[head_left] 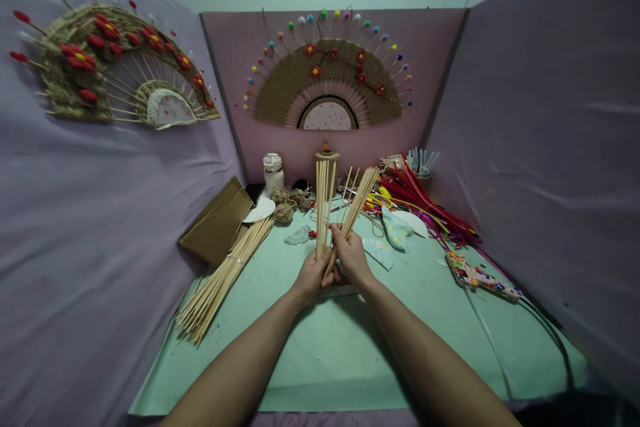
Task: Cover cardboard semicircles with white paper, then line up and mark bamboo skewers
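Note:
Both hands are raised over the middle of the table, close together, each with thin wooden sticks in it. My left hand (311,275) is closed around the lower part of an upright bunch of sticks (323,203). My right hand (351,255) grips a second bunch of sticks (361,197), tilted to the right. The lower ends of the bunches meet between the hands, where fingers hide part of them. A patterned piece of fabric or paper (379,253) lies on the table just right of my right hand.
A large tied bundle of sticks (230,280) leans by a cardboard box (216,221) at left. Twine balls (284,212), a glass jar (273,173) and a twine spool (334,159) stand behind. Red pipe cleaners (425,200) and a corded, patterned glue gun (483,279) lie right. Decorated fans (327,80) hang behind.

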Tool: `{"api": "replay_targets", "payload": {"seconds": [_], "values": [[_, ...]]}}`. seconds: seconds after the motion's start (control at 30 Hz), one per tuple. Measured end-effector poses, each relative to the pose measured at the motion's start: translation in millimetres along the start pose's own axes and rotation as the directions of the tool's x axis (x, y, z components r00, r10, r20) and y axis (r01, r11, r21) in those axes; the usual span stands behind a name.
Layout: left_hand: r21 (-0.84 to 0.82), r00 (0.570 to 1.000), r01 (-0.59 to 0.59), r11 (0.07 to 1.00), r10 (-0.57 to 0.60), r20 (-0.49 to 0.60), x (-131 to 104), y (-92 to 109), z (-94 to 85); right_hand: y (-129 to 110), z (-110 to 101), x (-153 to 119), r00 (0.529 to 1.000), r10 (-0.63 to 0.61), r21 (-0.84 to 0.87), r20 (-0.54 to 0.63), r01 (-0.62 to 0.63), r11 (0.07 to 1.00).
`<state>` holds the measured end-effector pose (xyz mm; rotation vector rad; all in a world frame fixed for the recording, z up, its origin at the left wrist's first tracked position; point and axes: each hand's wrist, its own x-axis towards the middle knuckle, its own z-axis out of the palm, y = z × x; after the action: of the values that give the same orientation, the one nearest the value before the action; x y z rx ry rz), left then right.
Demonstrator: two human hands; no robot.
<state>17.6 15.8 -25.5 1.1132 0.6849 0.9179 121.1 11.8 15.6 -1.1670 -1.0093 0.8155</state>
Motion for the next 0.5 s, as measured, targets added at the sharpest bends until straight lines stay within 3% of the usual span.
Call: {"api": "replay_targets", "payload": {"seconds": [0.5], "values": [[-0.001, 1.0, -0.003, 1.0, 0.003, 0.005, -1.0, -0.6, 1.2, 6.6, -0.1, 1.8, 0.999, -0.007, -0.023, -0.053, 0.006, 1.0]]}}
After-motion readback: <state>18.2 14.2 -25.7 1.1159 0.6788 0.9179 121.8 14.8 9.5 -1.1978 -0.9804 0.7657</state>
